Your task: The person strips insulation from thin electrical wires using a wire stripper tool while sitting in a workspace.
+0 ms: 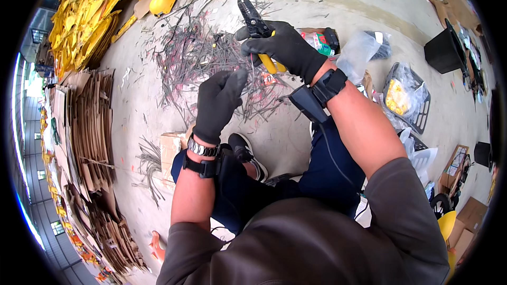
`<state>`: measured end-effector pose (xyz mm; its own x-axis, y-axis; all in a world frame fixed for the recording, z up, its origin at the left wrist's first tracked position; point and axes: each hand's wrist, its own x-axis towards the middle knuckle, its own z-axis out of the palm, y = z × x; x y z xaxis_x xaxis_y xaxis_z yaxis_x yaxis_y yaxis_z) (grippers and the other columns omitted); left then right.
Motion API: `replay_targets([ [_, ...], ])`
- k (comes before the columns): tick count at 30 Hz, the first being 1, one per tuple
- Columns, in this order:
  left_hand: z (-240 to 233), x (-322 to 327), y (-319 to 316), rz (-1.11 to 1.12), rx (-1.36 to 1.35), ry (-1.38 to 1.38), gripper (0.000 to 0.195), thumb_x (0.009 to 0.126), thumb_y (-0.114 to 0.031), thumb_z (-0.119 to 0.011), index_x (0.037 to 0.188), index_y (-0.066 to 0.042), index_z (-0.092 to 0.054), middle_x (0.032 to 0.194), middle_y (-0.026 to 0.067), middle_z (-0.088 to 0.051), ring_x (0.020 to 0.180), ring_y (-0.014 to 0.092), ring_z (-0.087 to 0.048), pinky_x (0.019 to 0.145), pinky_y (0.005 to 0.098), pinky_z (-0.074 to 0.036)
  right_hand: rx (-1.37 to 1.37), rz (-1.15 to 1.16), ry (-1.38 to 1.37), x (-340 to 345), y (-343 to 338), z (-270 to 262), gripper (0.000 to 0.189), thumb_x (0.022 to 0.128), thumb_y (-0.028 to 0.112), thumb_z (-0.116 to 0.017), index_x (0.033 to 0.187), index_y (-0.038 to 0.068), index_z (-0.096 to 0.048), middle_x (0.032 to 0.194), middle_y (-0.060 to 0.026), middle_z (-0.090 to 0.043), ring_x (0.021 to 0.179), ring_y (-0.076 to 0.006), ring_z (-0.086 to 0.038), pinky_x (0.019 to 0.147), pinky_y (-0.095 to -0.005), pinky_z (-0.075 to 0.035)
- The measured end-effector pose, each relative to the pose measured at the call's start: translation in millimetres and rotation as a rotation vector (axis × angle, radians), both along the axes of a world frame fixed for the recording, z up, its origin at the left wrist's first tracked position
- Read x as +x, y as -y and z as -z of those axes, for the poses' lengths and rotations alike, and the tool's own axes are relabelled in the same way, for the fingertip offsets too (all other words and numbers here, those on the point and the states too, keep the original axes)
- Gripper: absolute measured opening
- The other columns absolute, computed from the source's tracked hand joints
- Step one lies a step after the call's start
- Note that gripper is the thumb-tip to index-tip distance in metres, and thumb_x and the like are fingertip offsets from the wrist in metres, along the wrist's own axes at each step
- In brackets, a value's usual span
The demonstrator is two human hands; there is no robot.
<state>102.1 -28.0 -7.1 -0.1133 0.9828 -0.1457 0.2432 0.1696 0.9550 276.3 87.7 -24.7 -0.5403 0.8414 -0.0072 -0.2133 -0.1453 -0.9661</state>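
Both my hands wear dark gloves. My right hand is closed around wire strippers with a black head and yellow handles, the head pointing up and to the left. A thin wire with a reddish part runs down from the fingers of my right hand towards my left hand. The fingertips of my left hand are pinched together at its lower end. Beneath both hands a wide heap of grey and reddish wire pieces lies scattered over the concrete floor.
Stacked flattened cardboard and a pile of yellow plastic parts stand at the left. A carton is beside my left knee, near a bundle of grey wires. At the right are a black basket and a black bin.
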Motion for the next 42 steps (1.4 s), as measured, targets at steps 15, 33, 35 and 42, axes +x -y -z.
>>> replay_targets([
  [15,8,-9,-5,-0.105,0.1,-0.067,0.024,0.095,-0.021,-0.065,0.083,-0.001,-0.069,0.057,-0.0036,-0.05,0.047,0.004,-0.044,0.044,0.0234,-0.034,0.123,0.017,0.262,-8,13,-11,0.041,0.098,0.034,-0.064,0.115,-0.003,-0.065,0.089,-0.0067,-0.071,0.073,-0.0109,-0.065,0.073,-0.0295,-0.054],
  [33,19,-27,-10,-0.082,0.193,-0.197,0.023,0.09,-0.019,-0.066,0.079,0.0,-0.073,0.062,-0.0013,-0.058,0.054,0.005,-0.047,0.049,0.0251,-0.035,0.719,-0.205,0.637,-13,28,11,0.038,0.093,0.029,-0.059,0.115,-0.002,-0.064,0.105,-0.0257,-0.067,0.1,-0.0417,-0.063,0.09,-0.0464,-0.049],
  [35,15,-24,-10,-0.058,0.164,-0.221,0.023,0.089,-0.018,-0.066,0.079,0.001,-0.073,0.063,-0.0004,-0.061,0.057,0.006,-0.049,0.052,0.0258,-0.038,0.74,-0.197,0.594,-14,27,15,0.038,0.093,0.027,-0.058,0.117,-0.001,-0.064,0.105,-0.0253,-0.067,0.1,-0.0417,-0.063,0.09,-0.0466,-0.049],
  [42,13,-24,-9,-0.007,0.145,-0.268,0.024,0.09,-0.018,-0.064,0.08,0.003,-0.073,0.067,0.003,-0.066,0.061,0.007,-0.053,0.057,0.0269,-0.042,0.842,-0.207,0.602,-16,25,18,0.032,0.092,0.025,-0.058,0.111,0.001,-0.066,0.103,-0.0254,-0.067,0.098,-0.0421,-0.063,0.087,-0.0473,-0.05],
])
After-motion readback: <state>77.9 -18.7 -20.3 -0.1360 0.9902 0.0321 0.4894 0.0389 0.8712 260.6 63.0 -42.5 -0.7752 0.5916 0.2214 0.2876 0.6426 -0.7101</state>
